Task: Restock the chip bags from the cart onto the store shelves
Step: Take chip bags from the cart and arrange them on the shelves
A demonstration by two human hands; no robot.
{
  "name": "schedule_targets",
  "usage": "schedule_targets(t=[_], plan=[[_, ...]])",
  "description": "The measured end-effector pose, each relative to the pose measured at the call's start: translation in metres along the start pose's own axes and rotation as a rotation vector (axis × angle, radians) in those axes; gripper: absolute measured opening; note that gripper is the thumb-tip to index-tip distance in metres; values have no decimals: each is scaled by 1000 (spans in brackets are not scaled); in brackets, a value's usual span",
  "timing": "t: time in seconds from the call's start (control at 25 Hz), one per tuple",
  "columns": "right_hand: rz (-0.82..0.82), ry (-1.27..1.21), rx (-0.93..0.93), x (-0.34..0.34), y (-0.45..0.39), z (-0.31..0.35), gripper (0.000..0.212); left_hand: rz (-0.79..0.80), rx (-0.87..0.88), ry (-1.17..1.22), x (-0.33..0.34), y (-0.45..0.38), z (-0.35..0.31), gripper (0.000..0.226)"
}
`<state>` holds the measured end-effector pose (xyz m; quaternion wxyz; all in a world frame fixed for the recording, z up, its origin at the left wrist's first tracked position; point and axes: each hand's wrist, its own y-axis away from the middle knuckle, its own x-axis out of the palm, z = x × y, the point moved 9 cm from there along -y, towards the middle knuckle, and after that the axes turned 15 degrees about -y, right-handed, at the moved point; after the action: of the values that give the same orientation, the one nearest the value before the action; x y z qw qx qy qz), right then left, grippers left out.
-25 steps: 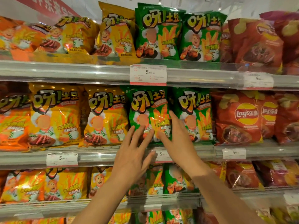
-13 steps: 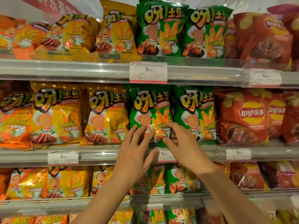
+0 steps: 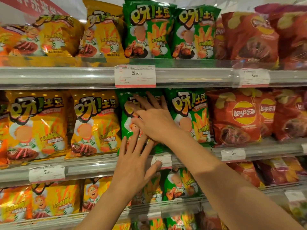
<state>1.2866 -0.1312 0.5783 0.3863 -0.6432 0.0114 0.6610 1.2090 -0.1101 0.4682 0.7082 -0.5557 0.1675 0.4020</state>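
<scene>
Head view. Both hands on the green bag, centre of frame, middle shelf. Right hand lies flat over the bag's upper face, fingers straight and spread, pointing toward upper left. Left hand below it, fingers straight and apart, tips on the bag's lower edge, thumb across a price tag on the shelf rail. Neither hand grips; both press.

Change: half a second ago the right hand sat curled at the bag's lower part; it has since moved up and flattened. Left hand has shifted up a little.

Reading: bag is already on the shelf, between a yellow bag and a second green bag; this looks like seating and squaring it. Cart not in view.
</scene>
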Motion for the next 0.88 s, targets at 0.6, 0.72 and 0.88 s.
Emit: schedule_targets(t=[0.6,0.72,0.88], plan=[[-467,-351,148,-45,145,-48,39,-53,43,173,-11,25,-9,67],[-516,-324,286,-26,227,-80,34,-200,204,376,-14,57,-66,54],[-490,-414,678,19,382,-143,33,-53,334,710,13,96,-168,46]])
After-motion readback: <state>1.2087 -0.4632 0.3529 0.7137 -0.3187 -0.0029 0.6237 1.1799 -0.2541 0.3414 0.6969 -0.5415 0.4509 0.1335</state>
